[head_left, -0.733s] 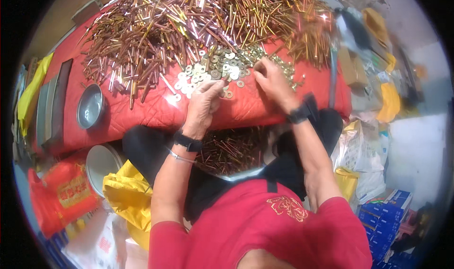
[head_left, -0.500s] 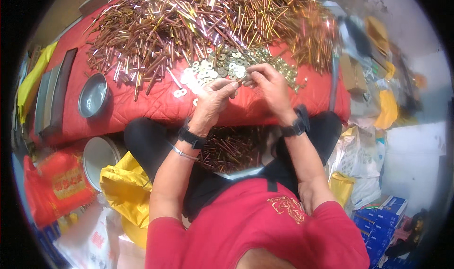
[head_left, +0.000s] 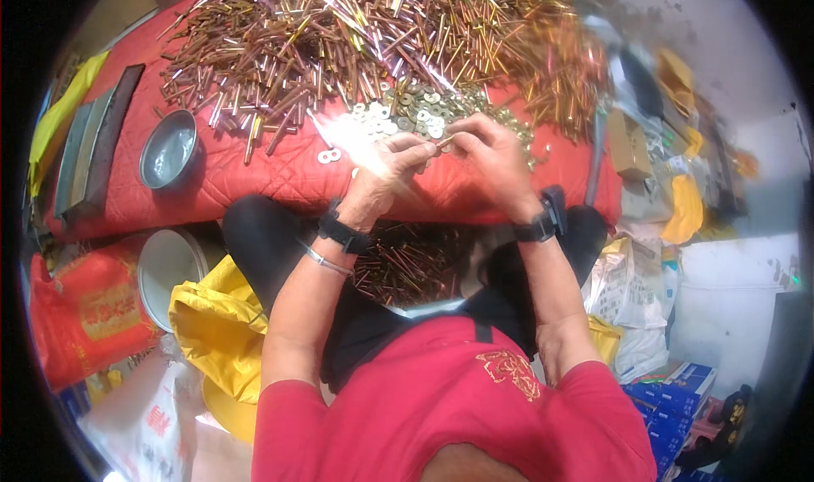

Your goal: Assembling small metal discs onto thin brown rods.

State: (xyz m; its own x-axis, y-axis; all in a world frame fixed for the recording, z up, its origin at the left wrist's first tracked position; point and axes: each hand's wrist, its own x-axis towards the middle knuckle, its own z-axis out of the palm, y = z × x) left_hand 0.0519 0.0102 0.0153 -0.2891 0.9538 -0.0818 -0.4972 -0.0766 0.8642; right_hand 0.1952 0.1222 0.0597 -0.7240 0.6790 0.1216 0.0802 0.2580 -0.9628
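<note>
"Where is the rod [head_left: 445, 142] from your end?"

"I see it near the centre of the frame, in the narrow gap between my left hand [head_left: 392, 170] and my right hand [head_left: 494, 158]. It's short, thin and reddish brown."

"Which way does its long axis run?"

"On a slant, as I read it: lower end toward the left fingertips, upper end toward the right ones. Neither hand is clearly nearer; the rod bridges them."

"And the fingers?"

"On the left, my thumb and finger are pinching the lower end. On the right they curl in at the upper end, but they're blurred, so I can't tell whether they grip it."

"What's around it?"

"The washers [head_left: 430, 117] lie just above, on the red cloth [head_left: 254, 177], with the big heap of rods [head_left: 339, 50] across the top of the frame."
</note>
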